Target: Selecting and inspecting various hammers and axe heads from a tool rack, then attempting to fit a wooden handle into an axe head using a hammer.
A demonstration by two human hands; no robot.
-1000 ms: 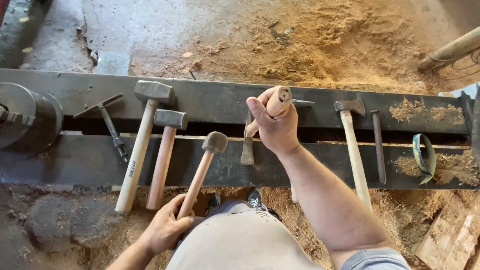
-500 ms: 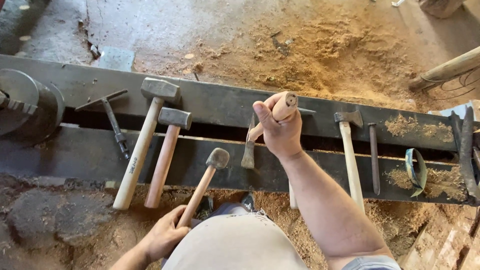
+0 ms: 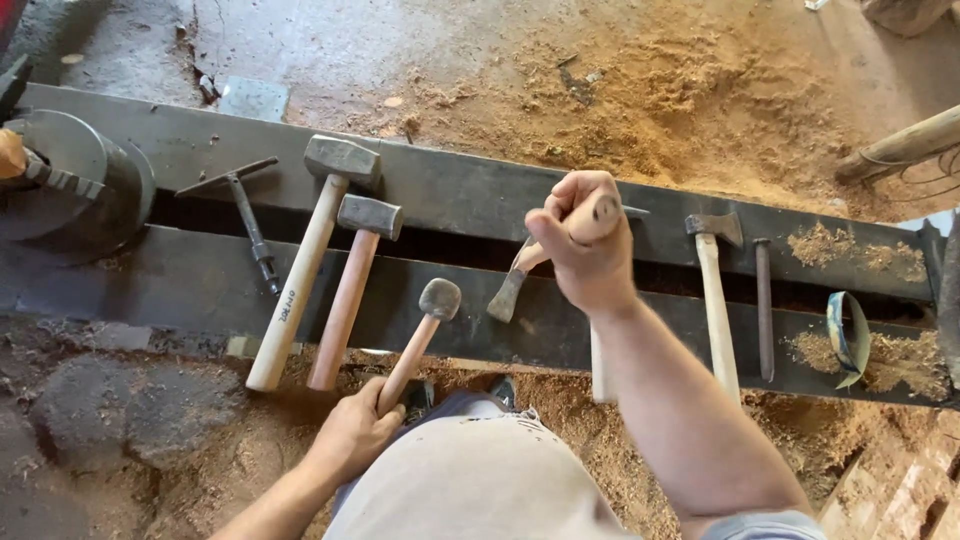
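My left hand (image 3: 355, 435) is closed around the end of a small hammer's (image 3: 438, 298) wooden handle; its grey head rests on the near rail of the dark metal lathe bed (image 3: 180, 285). My right hand (image 3: 585, 240) is raised over the bed, gripping the wooden handle of a small hatchet-like tool (image 3: 507, 293). That tool's metal head hangs down to the left, just above the near rail.
Two larger hammers (image 3: 340, 160) (image 3: 370, 215) lie across the rails at the left, beside a T-handled wrench (image 3: 245, 215) and the lathe chuck (image 3: 70, 190). An axe (image 3: 712, 228), a metal rod (image 3: 763, 300) and a coiled band (image 3: 850, 335) lie to the right. Sawdust covers the floor.
My right hand has shifted a little to the right with the tool still in it. My left hand keeps its hold on the small hammer, which has barely moved.
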